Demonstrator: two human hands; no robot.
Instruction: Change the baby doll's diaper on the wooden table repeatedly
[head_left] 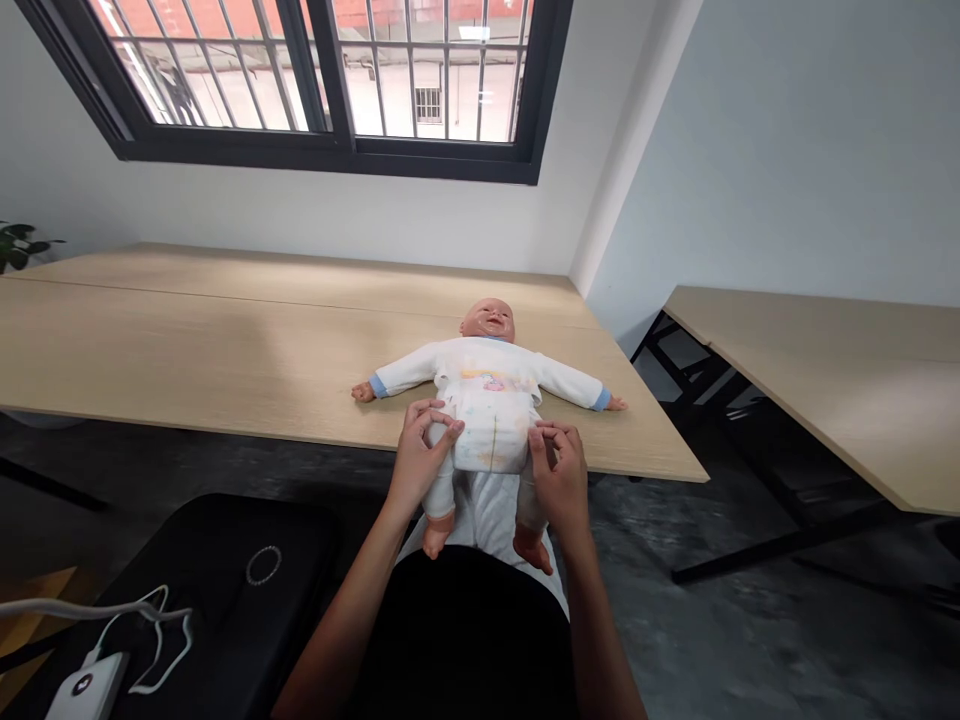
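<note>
A baby doll (491,320) in a white top with blue cuffs lies on its back at the table's near edge, arms spread wide. Its legs hang over the edge toward my lap. Around its hips is a white diaper (491,432) with a thin yellowish line down the front. My left hand (426,445) pinches the diaper's edge at the doll's hip on the left side of the view. On the opposite hip, my right hand (556,465) pinches the diaper's other edge between thumb and fingers. The fingertips partly hide both edges.
The doll rests on a long wooden table (225,350) below a barred window (322,80). A second table (840,370) stands to the right across a gap. At lower left, a black seat (225,590) carries a white power bank (88,688) with a cable (161,630).
</note>
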